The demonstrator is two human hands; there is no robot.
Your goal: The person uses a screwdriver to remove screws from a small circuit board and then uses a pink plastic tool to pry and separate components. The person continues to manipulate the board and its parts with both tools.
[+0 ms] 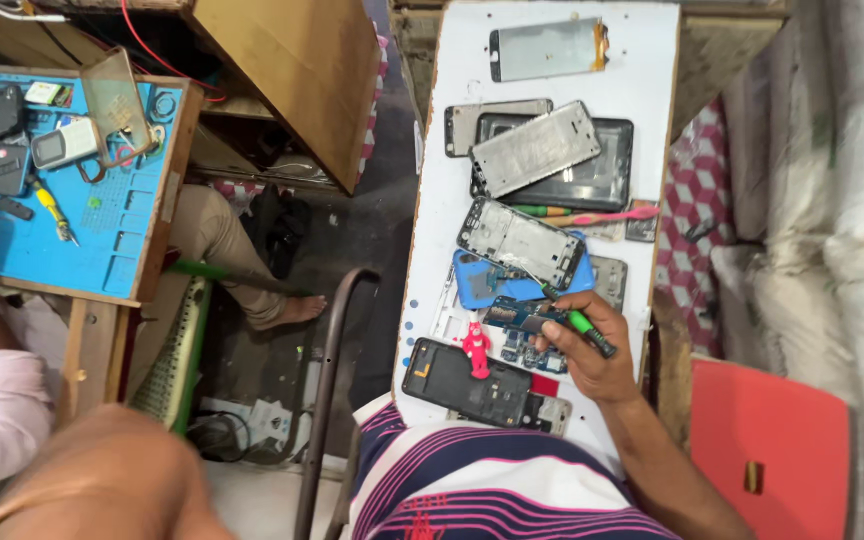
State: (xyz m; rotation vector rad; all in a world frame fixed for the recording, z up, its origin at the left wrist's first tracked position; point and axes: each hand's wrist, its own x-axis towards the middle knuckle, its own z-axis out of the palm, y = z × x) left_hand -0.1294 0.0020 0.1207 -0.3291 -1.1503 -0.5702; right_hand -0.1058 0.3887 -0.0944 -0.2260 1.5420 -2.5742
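Head view, near to far: right hand, fingers curled tight round a green-handled screwdriver, wrist bent inward, tip angled toward a small circuit board on the white board; circuit board judged light, stiff, fragile, best held by its edges; beside it a black phone; beyond, a phone frame; left hand not identifiable, state cannot be told.

Striped shirt in navy, white and pink, bare forearm
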